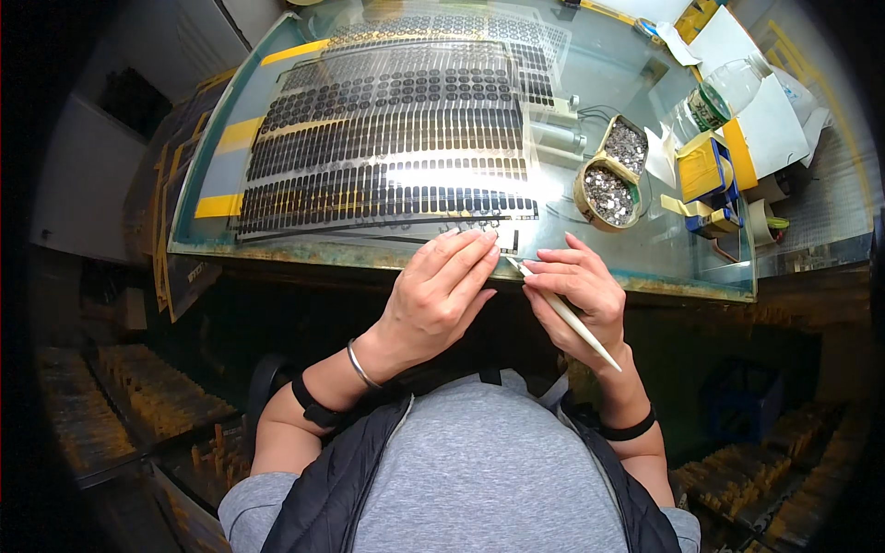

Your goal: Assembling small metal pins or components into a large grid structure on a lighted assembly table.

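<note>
Seen from above the person's head, both hands work at the near edge of a glass worktop (636, 267). The left hand (441, 297) lies palm down with its fingers held together and stretched forward, the fingertips (479, 241) pressing on the near edge of a clear sheet (387, 147); it grips nothing. That sheet spreads across the middle of the worktop and carries many rows of small dark pieces. The right hand (576, 293) is closed around a slim white pen-like tool (564, 315), whose tip points up and left toward the left fingertips and whose back end slants down past the wrist. To the right of the sheet sit two small round tins (610, 180) filled with tiny silvery parts. Farther right lie a clear plastic bottle (724, 92), yellow boxes (705, 170) and white paper (774, 129).
</note>
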Motion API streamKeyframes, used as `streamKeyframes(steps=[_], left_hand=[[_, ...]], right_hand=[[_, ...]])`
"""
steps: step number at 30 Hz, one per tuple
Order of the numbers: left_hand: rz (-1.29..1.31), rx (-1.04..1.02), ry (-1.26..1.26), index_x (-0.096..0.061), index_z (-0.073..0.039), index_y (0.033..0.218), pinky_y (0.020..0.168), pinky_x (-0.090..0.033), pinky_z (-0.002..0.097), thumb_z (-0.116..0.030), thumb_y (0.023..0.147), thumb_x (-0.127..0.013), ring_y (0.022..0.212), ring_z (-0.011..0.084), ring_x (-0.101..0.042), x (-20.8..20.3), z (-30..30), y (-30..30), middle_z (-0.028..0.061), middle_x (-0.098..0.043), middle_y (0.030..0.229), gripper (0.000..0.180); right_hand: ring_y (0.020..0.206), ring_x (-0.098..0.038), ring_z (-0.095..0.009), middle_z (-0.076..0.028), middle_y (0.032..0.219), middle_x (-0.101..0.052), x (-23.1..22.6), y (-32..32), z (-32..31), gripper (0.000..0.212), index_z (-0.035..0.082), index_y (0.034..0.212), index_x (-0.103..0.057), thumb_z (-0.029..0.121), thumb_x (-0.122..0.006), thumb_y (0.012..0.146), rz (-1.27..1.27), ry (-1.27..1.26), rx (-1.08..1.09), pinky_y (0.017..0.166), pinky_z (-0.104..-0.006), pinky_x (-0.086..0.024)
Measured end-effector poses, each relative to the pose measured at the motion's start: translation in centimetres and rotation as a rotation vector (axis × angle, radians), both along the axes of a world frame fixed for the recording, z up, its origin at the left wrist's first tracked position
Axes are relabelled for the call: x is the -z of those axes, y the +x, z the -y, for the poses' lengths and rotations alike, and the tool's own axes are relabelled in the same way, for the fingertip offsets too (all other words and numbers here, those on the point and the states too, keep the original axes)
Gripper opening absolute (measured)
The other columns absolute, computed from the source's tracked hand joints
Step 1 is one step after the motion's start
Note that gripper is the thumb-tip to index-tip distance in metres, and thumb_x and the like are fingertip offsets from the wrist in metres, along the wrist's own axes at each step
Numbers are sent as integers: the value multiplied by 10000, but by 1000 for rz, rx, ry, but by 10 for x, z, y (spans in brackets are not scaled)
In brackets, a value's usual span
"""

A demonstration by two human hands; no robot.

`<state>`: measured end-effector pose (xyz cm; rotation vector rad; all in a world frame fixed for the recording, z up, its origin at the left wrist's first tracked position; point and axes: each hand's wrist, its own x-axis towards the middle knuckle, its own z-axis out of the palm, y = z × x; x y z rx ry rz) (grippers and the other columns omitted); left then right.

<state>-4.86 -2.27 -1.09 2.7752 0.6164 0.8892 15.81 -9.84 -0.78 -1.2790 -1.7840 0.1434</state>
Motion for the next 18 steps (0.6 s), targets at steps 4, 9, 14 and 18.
streamKeyframes(steps=[4, 9, 14, 18], left_hand=[[22, 6, -13, -626, 30, 1170, 1012, -454, 422, -88, 744, -752, 1195, 301, -557, -2, -1, 1, 154, -594, 1280, 460], [119, 57, -81, -657, 34, 1038, 949, -506, 399, -54, 680, -754, 1126, 298, -602, -3, -11, 6, 146, -634, 1202, 382], [162, 65, -85, -672, 32, 964, 901, -541, 382, -35, 630, -744, 1065, 295, -632, -1, -16, 11, 137, -668, 1125, 348], [175, 76, -96, -674, 28, 956, 897, -547, 378, -33, 620, -747, 1054, 292, -637, -2, -17, 12, 133, -675, 1110, 350]], right_hand=[[926, -697, -241, -56, 879, -742, 1, 0, -1, 198, 88, 862, -716, 11, -772, 688, 18, 12, -1, 999, -498, -461], [849, -698, -248, -55, 844, -733, 2, -6, -1, 204, 89, 836, -709, -2, -767, 663, 31, 45, 33, 993, -527, -464], [815, -693, -228, -50, 831, -720, 8, -15, 0, 216, 87, 830, -700, -6, -766, 647, 67, 114, 91, 990, -546, -469], [806, -693, -230, -57, 817, -715, 11, -19, 0, 208, 82, 828, -701, 0, -769, 649, 82, 138, 134, 984, -538, -477]])
